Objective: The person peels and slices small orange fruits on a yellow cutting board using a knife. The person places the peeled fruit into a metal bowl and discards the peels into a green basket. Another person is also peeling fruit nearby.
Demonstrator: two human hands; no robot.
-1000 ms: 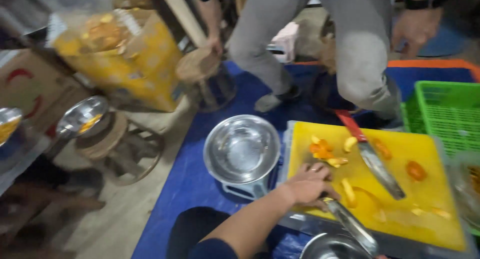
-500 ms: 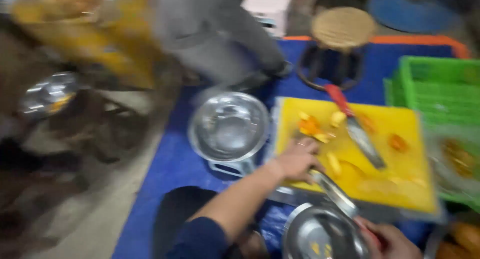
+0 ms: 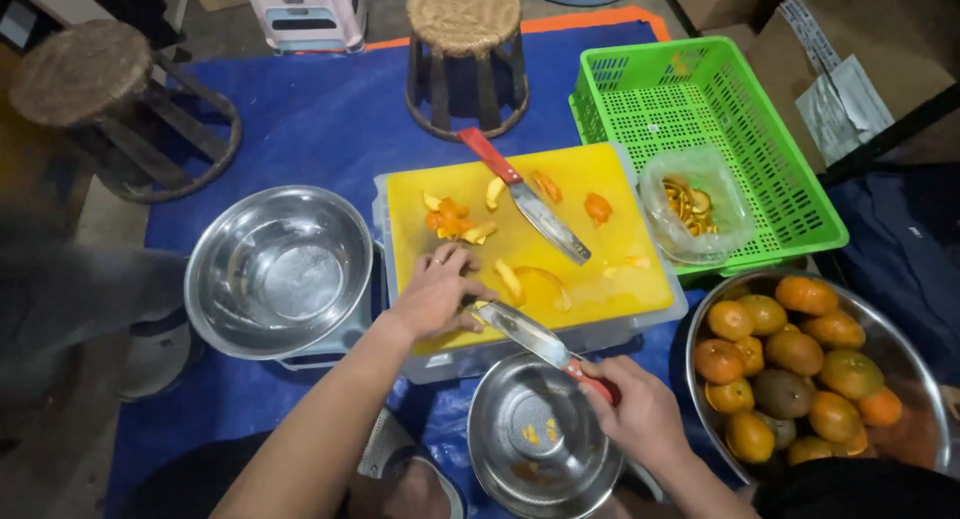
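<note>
Fingers (image 3: 452, 269) of the left hand (image 3: 437, 297) are curling down onto a piece of orange peel (image 3: 508, 279) at the near edge of the yellow cutting board (image 3: 600, 249), where a second ago they were resting in much the same spot. Fingers of the right hand (image 3: 640, 416), which was barely showing earlier, are now wrapping tight around the red handle of a knife (image 3: 530, 335), its blade angling up-left toward the left hand, so cutting is going on. Beyond, a second knife (image 3: 525, 196) is lying on the board, a small steel bowl (image 3: 540, 439) is sitting near, and a bowl of oranges (image 3: 800, 369) is sitting right.
</note>
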